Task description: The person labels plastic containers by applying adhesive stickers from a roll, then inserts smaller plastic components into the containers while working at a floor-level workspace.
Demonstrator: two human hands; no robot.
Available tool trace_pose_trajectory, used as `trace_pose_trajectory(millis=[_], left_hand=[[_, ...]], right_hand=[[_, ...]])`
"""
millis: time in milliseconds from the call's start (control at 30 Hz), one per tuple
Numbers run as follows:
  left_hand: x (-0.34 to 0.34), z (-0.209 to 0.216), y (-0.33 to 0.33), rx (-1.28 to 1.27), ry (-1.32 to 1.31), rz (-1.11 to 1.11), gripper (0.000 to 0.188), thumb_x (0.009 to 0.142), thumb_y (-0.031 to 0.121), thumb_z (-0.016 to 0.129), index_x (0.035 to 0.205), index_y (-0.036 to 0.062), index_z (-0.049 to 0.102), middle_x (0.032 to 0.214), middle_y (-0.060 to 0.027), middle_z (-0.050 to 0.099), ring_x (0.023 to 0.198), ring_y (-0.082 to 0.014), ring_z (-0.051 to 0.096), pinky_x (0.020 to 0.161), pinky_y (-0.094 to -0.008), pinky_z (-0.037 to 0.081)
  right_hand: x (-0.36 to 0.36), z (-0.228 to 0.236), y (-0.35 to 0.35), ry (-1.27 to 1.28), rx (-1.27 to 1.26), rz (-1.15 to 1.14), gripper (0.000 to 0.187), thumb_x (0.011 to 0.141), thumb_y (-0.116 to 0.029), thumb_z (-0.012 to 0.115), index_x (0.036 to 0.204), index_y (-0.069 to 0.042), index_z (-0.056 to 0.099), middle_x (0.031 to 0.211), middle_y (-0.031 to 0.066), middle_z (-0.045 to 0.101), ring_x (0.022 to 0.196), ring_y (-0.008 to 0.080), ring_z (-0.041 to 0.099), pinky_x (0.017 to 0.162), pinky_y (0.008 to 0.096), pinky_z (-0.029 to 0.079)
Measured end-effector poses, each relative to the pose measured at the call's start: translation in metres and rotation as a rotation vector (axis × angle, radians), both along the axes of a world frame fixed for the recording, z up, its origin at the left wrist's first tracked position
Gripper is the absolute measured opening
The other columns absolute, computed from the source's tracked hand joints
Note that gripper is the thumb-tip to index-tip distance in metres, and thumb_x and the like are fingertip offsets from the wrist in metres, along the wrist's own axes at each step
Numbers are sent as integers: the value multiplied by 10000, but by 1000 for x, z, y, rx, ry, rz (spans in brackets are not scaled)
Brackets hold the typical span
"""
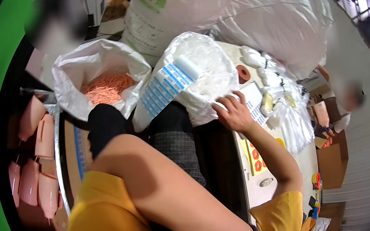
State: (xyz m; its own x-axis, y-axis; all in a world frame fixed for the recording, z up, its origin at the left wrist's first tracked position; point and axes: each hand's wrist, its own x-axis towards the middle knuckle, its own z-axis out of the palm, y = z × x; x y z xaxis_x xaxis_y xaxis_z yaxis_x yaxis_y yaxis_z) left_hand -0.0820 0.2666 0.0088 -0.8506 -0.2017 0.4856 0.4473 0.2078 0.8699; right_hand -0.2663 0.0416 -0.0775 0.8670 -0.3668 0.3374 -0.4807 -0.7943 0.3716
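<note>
Yellow-sleeved arm (167,189) hiding left hand

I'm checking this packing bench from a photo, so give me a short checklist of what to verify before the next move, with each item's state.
1. Right hand at the label sheet: ok, fingers rest on it.
2. Left hand in view: not ok, only the arm shows.
3. Roll of blue-and-white labels within reach: ok, draped over the clear bag.
4. Sack of orange pieces open: ok.
5. Right hand's grip: cannot tell.

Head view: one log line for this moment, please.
right hand: fingers on sheet of labels at table edge | left hand: not visible | label roll on clear bag | orange pieces sack: open
</note>
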Motion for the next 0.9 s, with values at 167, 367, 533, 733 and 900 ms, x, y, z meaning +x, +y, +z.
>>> trace_pose_trajectory(millis=[167, 367, 533, 733, 900], left_hand=[[-14, -17, -14, 99, -43, -68, 408, 966, 364, 645, 1245, 69, 608, 1204, -127, 643, 1145, -305, 614, 946, -445, 521], [-11, -62, -55, 396, -216, -248, 479, 990, 382, 615, 1341, 58, 585, 1297, -138, 635, 1229, -294, 600, 996, -440, 520], [-63, -107, -116, -63, -328, 135, 538, 1002, 399, 590, 1420, 62, 565, 1387, -144, 613, 1302, -300, 571, 1087, -461, 474], [-167, -195, -196, -817, -546, 675, 836, 934, 551, 597, 1581, 60, 398, 1700, -181, 261, 1574, -382, 205, 1297, -516, 135], [-189, -243, -201, -814, -525, 712, 849, 925, 587, 606, 1572, 68, 426, 1695, -154, 282, 1574, -361, 208, 1296, -530, 125]], right_hand=[[-3, 22, -96, -132, -35, -210, 336, 839, -110, 730, 1168, -123, 663, 1128, 84, 669, 1015, 273, 652, 944, 444, 499], [-51, 32, -138, -714, 153, -724, 206, 868, -168, 731, 1053, -98, 673, 918, 90, 699, 891, 277, 681, 776, 440, 544], [-232, -18, -117, -540, 43, -1437, 479, 846, -306, 763, 1234, -47, 653, 1176, 178, 686, 1129, 366, 651, 980, 475, 533], [-252, -54, -101, -488, 409, -1771, 727, 858, -500, 715, 1402, -54, 533, 1247, 230, 682, 1204, 375, 652, 1028, 480, 528], [-266, -62, -96, -490, 526, -1730, 768, 858, -542, 673, 1442, -74, 496, 1280, 256, 688, 1170, 409, 683, 992, 493, 543]])
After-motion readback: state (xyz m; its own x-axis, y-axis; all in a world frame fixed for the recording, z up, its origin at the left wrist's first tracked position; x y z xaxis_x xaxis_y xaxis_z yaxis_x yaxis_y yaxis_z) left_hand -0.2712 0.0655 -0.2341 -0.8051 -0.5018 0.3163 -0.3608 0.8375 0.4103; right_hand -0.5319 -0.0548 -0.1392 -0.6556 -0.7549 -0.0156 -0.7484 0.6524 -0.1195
